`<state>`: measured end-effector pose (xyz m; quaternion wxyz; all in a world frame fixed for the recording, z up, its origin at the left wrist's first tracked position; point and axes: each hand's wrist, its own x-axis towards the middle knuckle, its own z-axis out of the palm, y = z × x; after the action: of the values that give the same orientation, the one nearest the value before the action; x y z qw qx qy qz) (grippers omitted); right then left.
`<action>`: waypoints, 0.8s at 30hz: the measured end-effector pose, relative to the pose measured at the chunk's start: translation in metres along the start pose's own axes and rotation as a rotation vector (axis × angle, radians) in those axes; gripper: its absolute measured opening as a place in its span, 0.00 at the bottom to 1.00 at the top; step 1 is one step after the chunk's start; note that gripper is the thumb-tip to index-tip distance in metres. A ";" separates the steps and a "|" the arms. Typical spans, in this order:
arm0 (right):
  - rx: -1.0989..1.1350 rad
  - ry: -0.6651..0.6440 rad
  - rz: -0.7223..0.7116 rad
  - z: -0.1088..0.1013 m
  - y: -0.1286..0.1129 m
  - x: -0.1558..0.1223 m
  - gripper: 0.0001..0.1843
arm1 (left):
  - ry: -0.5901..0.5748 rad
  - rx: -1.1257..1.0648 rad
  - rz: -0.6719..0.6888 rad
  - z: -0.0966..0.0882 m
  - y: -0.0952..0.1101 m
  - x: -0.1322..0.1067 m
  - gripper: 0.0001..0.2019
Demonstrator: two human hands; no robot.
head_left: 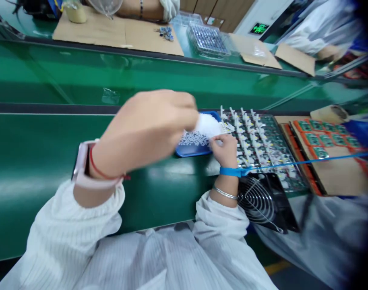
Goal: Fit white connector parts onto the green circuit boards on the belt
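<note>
My left hand (147, 129) is raised close to the camera, fingers closed, and something white (207, 125) shows at its fingertips; I cannot make out what it is. It hovers over a blue tray (190, 150) of small white parts. My right hand (224, 149) rests beside that tray, fingers curled in a pinch on a small white piece at the edge of a panel of circuit boards (259, 141) with white connectors standing on it. A blue wrist strap (232, 171) circles my right wrist.
A black fan with a wire guard (264, 201) sits near my right forearm. Orange-edged boards (319, 139) lie on cardboard at the right. Across the green conveyor (51, 76) are cardboard sheets, a clear parts tray (206, 40) and other people's arms.
</note>
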<state>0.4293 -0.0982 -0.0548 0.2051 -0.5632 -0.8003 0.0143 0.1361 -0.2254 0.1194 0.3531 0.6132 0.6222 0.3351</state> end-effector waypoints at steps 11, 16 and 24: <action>-0.043 -0.114 0.188 -0.011 -0.014 0.000 0.10 | 0.094 0.680 0.177 0.004 -0.154 0.079 0.35; -0.090 -0.134 0.246 -0.007 -0.019 0.004 0.11 | 0.162 0.662 0.254 0.014 -0.177 0.064 0.36; -0.164 -0.205 0.277 -0.013 -0.031 0.005 0.12 | 0.171 0.531 0.274 0.018 -0.174 0.056 0.33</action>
<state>0.4045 -0.1076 -0.0331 0.0720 -0.6783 -0.7304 0.0344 0.0598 -0.1741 -0.0401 0.0785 0.7317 0.6269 0.2559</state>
